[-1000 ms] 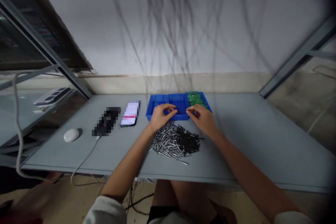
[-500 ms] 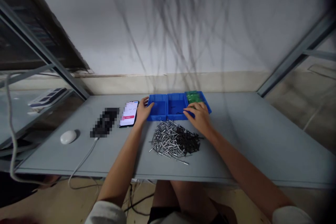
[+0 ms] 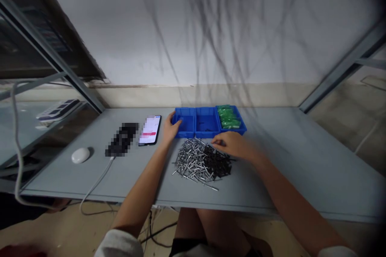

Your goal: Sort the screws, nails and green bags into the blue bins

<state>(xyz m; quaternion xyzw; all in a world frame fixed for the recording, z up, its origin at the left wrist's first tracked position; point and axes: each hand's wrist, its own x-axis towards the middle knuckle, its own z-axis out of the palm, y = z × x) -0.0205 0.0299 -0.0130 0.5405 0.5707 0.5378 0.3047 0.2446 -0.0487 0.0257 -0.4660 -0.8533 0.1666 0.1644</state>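
Head view: the left hand [image 3: 171,128] rests at the left end of a blue compartment tray [image 3: 205,136], and its fingers [image 3: 176,119] lie open and a little spread against the tray's left compartment, pinching nothing. The right hand [image 3: 230,145] is no longer at the front of the tray, as it was in the earlier frame. Now it is lower in the picture, above the back edge of a heap of thin rivets [image 3: 200,161], and it does not clearly touch them. Its fingers [image 3: 217,141] are loosely together and point to the left. They are a little blurred, so I cannot tell if they pinch a small piece.

The heap lies on the grey table [image 3: 286,156], just in front of the tray, with silver rivets on its left side and black ones on its right side. The tray's left compartment shows no contents, a few small dark pieces lie in the middle one, and green packets [image 3: 229,118] fill the right one. To the left of the left hand are a smartphone [image 3: 150,129] with a lit screen, a pixelated black object [image 3: 122,139] and a white mouse [image 3: 81,155] with its cable [image 3: 98,180].
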